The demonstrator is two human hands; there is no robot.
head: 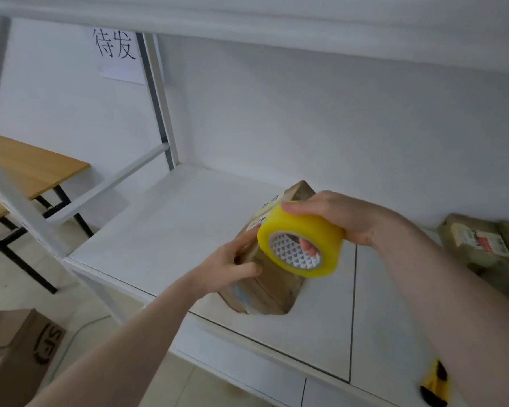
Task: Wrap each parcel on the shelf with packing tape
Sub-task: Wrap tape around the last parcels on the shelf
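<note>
While the left hand (235, 259) holds the parcel (272, 277) on the shelf (171, 224), the right hand (332, 215) grips the tape roll (301, 239) just above it

The white flat metal shelf (165, 230) carries a brown tape-covered cardboard parcel (272, 284) under both hands, more brown labelled parcels (479, 245) lying well to the right of the right hand (332, 221), and a yellow-black object (435, 383) at its front edge.
</note>
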